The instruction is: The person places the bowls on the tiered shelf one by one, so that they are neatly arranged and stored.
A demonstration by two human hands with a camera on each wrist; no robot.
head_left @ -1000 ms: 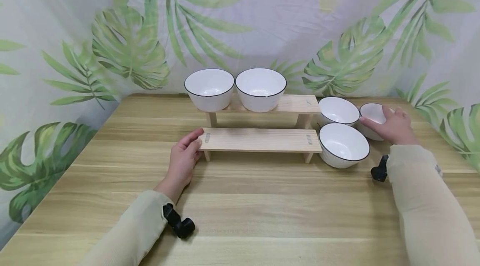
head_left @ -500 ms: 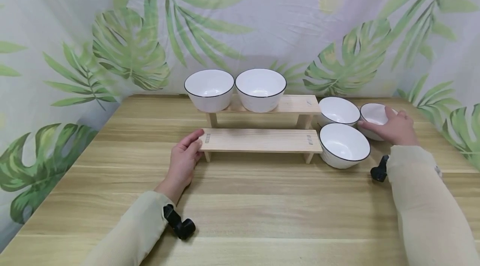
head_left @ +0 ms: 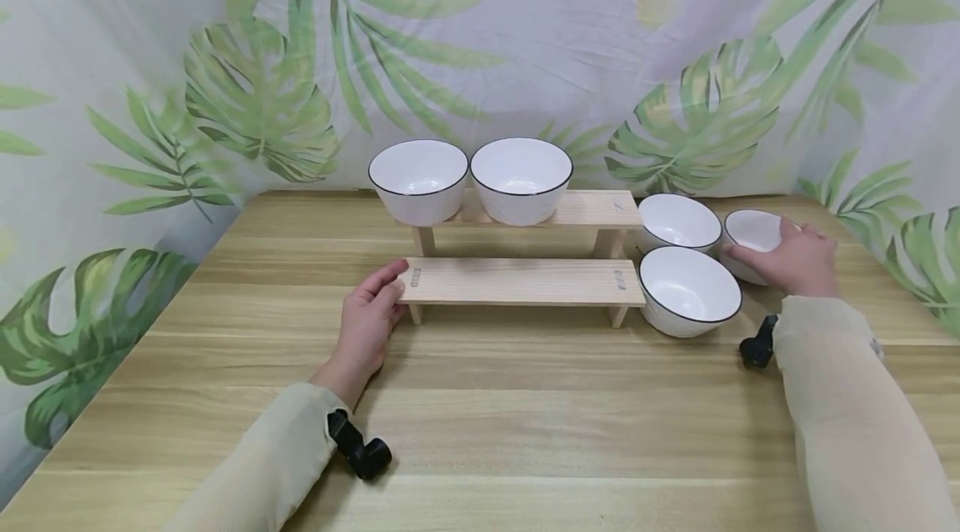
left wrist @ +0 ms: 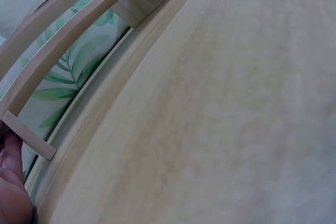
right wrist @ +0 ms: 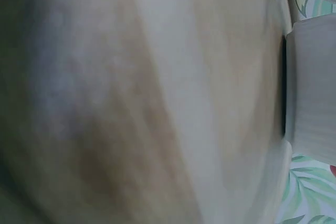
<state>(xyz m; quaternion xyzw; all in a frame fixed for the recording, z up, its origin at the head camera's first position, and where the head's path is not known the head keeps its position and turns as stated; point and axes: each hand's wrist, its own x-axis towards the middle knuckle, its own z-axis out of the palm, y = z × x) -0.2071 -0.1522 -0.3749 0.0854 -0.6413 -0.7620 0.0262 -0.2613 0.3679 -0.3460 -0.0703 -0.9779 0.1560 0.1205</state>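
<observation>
In the head view a two-tier wooden shelf [head_left: 521, 280] stands on the table. My left hand [head_left: 363, 323] grips the left end of its lower board, thumb against the board; the fingers beneath are partly hidden. At the far right, my right hand [head_left: 802, 261] holds a white bowl [head_left: 752, 230] with a dark rim, thumb on the near-left side and fingers over the right side. Two similar bowls, a rear one [head_left: 677, 221] and a front one [head_left: 688, 286], sit left of it. The right wrist view has a bowl's side [right wrist: 315, 87] at its edge; no fingers are clear there.
Two more white bowls, a left one [head_left: 418, 173] and a right one [head_left: 521, 173], stand side by side on the upper board [head_left: 592, 205]. Behind the wooden table [head_left: 487, 432] hangs a leaf-patterned cloth [head_left: 555, 40].
My right hand and the bowl it holds have shifted slightly right and nearer to me, widening the gap to the other bowls. My left hand stays on the shelf.
</observation>
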